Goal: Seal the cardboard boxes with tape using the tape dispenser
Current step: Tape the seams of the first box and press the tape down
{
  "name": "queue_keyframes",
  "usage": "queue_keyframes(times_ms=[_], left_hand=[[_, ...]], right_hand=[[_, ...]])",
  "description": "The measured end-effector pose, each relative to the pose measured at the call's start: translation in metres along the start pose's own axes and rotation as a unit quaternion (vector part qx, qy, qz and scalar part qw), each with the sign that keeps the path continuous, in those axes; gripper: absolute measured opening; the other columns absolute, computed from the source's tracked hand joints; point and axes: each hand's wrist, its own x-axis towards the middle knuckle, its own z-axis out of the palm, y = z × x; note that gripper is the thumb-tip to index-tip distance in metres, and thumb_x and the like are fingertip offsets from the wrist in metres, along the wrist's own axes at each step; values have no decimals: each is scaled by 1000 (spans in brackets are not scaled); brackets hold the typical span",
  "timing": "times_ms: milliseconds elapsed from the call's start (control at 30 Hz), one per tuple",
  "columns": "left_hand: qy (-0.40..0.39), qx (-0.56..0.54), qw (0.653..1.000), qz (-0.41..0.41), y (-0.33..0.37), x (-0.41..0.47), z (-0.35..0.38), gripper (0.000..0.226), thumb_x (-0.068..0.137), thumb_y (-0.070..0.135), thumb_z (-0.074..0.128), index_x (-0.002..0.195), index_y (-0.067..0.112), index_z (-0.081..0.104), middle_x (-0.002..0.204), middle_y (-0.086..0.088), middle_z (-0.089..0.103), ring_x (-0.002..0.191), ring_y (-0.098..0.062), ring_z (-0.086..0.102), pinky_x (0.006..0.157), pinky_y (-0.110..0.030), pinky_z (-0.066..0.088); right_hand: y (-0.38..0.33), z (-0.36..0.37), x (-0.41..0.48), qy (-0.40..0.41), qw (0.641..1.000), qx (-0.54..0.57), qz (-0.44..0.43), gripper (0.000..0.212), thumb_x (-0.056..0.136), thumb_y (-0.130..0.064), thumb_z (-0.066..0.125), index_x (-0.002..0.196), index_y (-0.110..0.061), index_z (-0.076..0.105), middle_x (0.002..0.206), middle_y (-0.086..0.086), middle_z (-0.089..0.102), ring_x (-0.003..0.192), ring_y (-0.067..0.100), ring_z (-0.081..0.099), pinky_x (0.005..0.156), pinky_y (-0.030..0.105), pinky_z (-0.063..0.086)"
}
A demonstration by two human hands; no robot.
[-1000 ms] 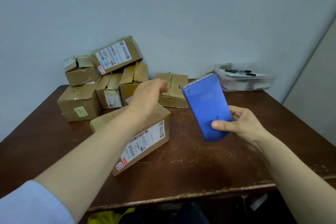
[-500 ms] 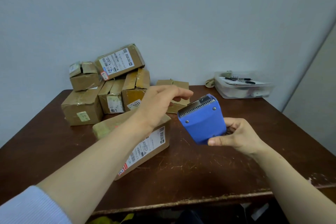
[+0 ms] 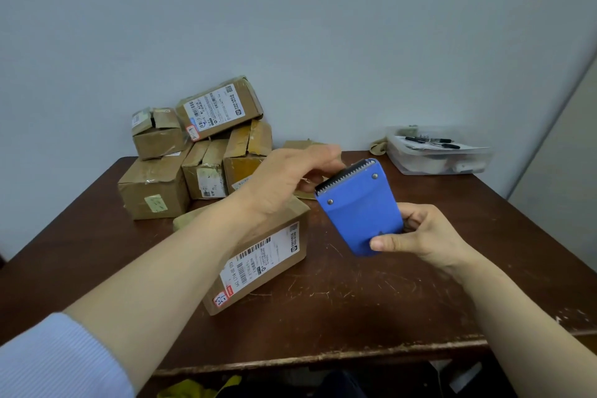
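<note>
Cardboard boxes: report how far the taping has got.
Done: no fresh tape shows on the nearest brown cardboard box. In hand: the right hand grips the blue plastic tape dispenser; the left hand has fingers at the toothed blade, tape unseen. Left: tape that box, then the stacked cardboard boxes behind.

- Blue tape dispenser [image 3: 360, 212], serrated blade uppermost and tilted away, gripped at its lower end by the right hand [image 3: 420, 236] above the table [image 3: 355, 304].
- Nearest cardboard box [image 3: 268, 257], white barcode label facing forward, lies on the table.
- More taped boxes [image 3: 155, 191] piled at the wall behind it, a labelled box [image 3: 219, 108] leaning on top.
</note>
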Motion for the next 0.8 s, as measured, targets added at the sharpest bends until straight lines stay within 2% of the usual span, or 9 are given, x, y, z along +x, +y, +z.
queue_keyframes(times_ms=[67, 133, 200, 267, 367, 467, 500, 633, 800], left_hand=[[5, -20, 1000, -21, 2, 3, -3, 25, 80, 33, 63, 88, 13, 76, 86, 2, 73, 78, -7, 59, 74, -24, 43], [12, -55, 997, -47, 3, 5, -7, 16, 85, 15, 62, 92, 5, 73, 77, -1, 69, 69, -7, 59, 68, -21, 46], [23, -83, 993, -75, 4, 8, -11, 13, 83, 2, 60, 89, 4, 72, 75, -3, 69, 63, -7, 59, 60, -19, 50], [34, -96, 990, -94, 4, 11, -16, 12, 82, -2, 63, 87, 4, 71, 71, -3, 70, 58, -7, 61, 55, -18, 52], [46, -83, 990, -104, 1, 17, -26, 10, 85, 1, 63, 89, 7, 69, 63, 1, 69, 53, -6, 62, 52, -18, 52], [60, -31, 991, -112, -3, 29, -39, 17, 85, -7, 61, 94, 5, 69, 63, 0, 68, 57, -10, 60, 53, -18, 53], [67, -17, 991, -113, -3, 33, -42, 22, 84, -11, 60, 96, 3, 70, 65, -2, 68, 59, -12, 60, 53, -19, 54], [119, 2, 985, -124, 1, 50, -59, 38, 77, -14, 66, 112, 2, 64, 76, -13, 66, 64, -22, 62, 51, -23, 55], [179, 2, 975, -135, -7, 63, -68, 44, 72, -8, 75, 113, -2, 59, 84, -18, 67, 55, -21, 65, 51, -26, 58]], right_hand=[[-2, 0, 1, -4, 1000, 5, 8, 34, 52, -6, 87, 82, -18, 77, 88, 2, 75, 81, 12, 71, 67, 20, 54], [-5, 1, 2, -9, 1000, 17, 14, 45, 41, -25, 95, 82, -20, 79, 91, 3, 75, 82, 13, 71, 67, 20, 54], [-6, 3, 2, -7, 999, 28, 24, 58, 33, -43, 94, 85, -21, 79, 92, 5, 75, 82, 15, 72, 67, 21, 54], [-11, 5, 2, -7, 999, 34, 39, 64, 30, -48, 93, 85, -20, 78, 92, 6, 75, 81, 17, 72, 66, 22, 54], [-25, 13, 1, -3, 997, 42, 62, 60, 33, -51, 91, 80, -15, 78, 85, 7, 75, 73, 16, 71, 61, 23, 54], [-46, 23, 3, 32, 995, 46, 83, 41, 58, -47, 81, 70, -9, 72, 73, 7, 73, 61, 15, 68, 57, 26, 52], [-52, 26, 4, 47, 993, 57, 88, 38, 61, -43, 74, 72, -7, 70, 71, 7, 73, 59, 15, 67, 56, 26, 53], [-69, 39, 11, 49, 991, 67, 103, 48, 56, -37, 74, 86, 0, 70, 80, 12, 74, 66, 20, 69, 62, 29, 56], [-76, 48, 15, 72, 991, 37, 106, 38, 65, -36, 72, 82, -1, 70, 75, 8, 73, 63, 18, 69, 56, 25, 54]])
